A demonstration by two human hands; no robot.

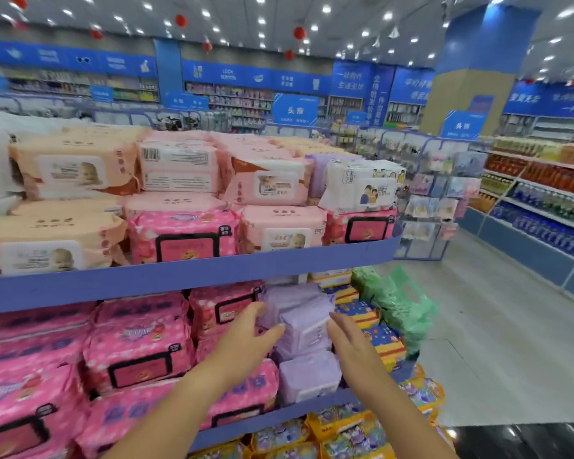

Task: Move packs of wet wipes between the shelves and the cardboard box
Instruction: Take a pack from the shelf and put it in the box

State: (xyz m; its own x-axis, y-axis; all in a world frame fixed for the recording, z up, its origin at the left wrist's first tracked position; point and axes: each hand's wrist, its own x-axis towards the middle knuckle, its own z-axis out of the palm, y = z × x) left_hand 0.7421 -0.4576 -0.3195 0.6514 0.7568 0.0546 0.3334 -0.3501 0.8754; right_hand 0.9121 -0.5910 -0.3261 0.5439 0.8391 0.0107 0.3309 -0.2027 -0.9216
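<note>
Purple pack: lies on top of a small purple stack, at the right part of the middle shelf; it is a little tilted and sits between both hands
Left hand: fingers nearly straight and spread; the tips touch the left side of the pack, not curled round it
Right hand: fingers also straight, at the right edge of the pack; the picture is blurred, so I cannot tell how firmly it presses
Cardboard box: not in view
Risk of slip: the film looks smooth and soft; flat fingers on two sides may let the pack slide down and out
Risk to the stack: the lower purple pack stands at the shelf edge; a push or pull on top may drag it off
Risk to neighbours: pink packs lean close on the left; the left hand may knock them
Shapes: soft pillow-like bricks, glossy wrap, a flat lid on the front; the shelf is hard, with a smooth blue lip
</note>
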